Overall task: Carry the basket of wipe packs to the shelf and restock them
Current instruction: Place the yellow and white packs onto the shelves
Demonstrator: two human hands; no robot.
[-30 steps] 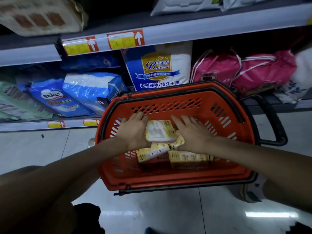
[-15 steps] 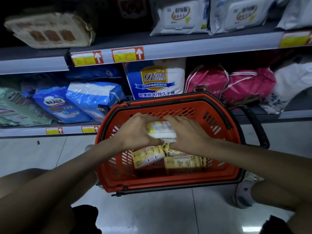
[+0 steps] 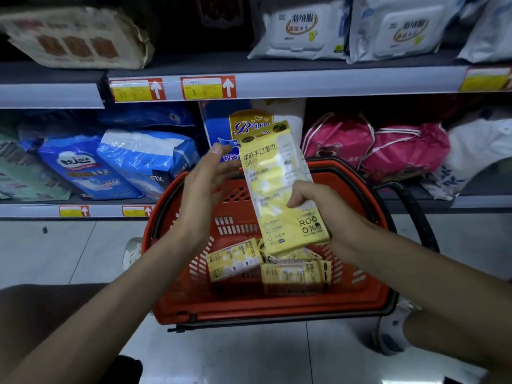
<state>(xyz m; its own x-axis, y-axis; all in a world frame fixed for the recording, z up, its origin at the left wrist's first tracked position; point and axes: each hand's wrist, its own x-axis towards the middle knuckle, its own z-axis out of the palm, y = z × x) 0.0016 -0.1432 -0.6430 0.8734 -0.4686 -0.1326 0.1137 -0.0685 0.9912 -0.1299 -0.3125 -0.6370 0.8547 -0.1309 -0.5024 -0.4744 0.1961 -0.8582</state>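
Observation:
A red basket point(image 3: 368, 300) stands on the floor before the shelves. My right hand point(image 3: 329, 214) grips a long yellow wipe pack point(image 3: 274, 176) by its lower half and holds it upright above the basket. To the left of the pack, my left hand point(image 3: 205, 187) hovers with fingers straight, its fingertips close to the pack's upper edge. More yellow wipe packs point(image 3: 235, 261) lie in the basket's bottom. The upper shelf point(image 3: 332, 81) carries white wipe packs point(image 3: 299, 29) at the right.
The lower shelf holds blue packages point(image 3: 83, 167), a blue and white bag point(image 3: 216, 126) behind the raised pack, and pink bags point(image 3: 388, 148). A beige pack point(image 3: 80, 37) lies upper left. The basket's black handle point(image 3: 415, 214) hangs at its right. My shoe point(image 3: 393, 328) is beside the basket.
Both hands lifted one yellow pack out of the basket. It now stands upright in my right hand, and my left hand has come off it and opened.

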